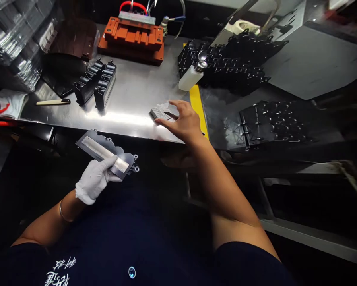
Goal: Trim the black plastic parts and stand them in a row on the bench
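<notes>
My left hand [95, 176], in a white glove, holds a grey plastic housing [99, 139] tilted in front of the bench edge. The housing has a scalloped side, small lugs with holes and a long pale strip along its face; my thumb lies on that strip. My bare right hand [186, 121] is over the bench near its front edge, thumb and forefinger apart. Between them lies a small dark block with a crumpled white cloth [162, 109] on it. My thumb tip appears to touch the block's near edge; the other fingers are partly hidden.
Two black ribbed housings [105, 85] stand on the metal bench [136, 85], left of centre. A pen [53, 102] lies farther left. Behind are an orange fixture [133, 35], a white pump bottle [191, 77] and stacked black parts [226, 59]. Yellow tape [198, 107] runs right of my hand.
</notes>
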`<state>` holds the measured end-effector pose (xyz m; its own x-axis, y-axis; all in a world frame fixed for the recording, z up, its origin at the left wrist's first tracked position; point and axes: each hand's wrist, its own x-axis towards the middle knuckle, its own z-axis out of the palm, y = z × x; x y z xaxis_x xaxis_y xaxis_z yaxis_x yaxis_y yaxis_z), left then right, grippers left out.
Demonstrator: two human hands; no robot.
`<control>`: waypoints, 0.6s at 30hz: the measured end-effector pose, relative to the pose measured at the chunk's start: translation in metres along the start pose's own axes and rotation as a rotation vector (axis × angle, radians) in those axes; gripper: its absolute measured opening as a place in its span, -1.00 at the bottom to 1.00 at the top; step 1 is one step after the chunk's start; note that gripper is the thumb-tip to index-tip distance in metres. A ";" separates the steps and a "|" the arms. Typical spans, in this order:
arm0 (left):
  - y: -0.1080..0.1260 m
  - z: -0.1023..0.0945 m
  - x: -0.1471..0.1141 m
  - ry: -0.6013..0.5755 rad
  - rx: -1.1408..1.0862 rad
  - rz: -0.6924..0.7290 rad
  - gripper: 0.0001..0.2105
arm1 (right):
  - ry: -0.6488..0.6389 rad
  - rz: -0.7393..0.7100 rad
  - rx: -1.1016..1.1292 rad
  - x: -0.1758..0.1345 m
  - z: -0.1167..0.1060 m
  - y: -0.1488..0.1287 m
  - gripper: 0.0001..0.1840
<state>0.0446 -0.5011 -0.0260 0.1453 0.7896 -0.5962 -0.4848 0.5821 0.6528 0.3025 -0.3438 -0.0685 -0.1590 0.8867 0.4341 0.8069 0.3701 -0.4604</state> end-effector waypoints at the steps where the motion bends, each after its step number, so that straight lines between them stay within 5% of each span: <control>1: 0.000 0.000 0.001 -0.003 -0.014 0.032 -0.70 | 0.003 0.032 -0.020 0.010 0.009 0.014 -0.32; 4: -0.003 -0.004 0.003 -0.022 -0.048 0.103 -0.67 | -0.010 0.091 0.020 0.024 0.030 0.034 -0.51; 6: -0.004 -0.006 0.004 0.024 -0.045 0.138 -0.65 | -0.004 0.096 0.084 0.019 0.034 0.023 -0.61; 10: -0.001 -0.005 0.004 0.124 0.002 0.195 -0.69 | -0.080 -0.055 0.216 -0.024 0.018 -0.044 -0.58; 13: 0.001 -0.003 0.005 0.203 0.073 0.227 -0.74 | -0.306 -0.417 0.286 -0.063 0.003 -0.096 -0.55; 18: -0.005 -0.003 0.008 0.205 0.079 0.224 -0.76 | -0.216 -0.490 0.115 -0.086 -0.012 -0.120 -0.62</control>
<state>0.0453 -0.4980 -0.0359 -0.1388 0.8491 -0.5097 -0.4154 0.4173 0.8083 0.2258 -0.4677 -0.0416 -0.6239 0.6350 0.4555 0.5433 0.7714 -0.3314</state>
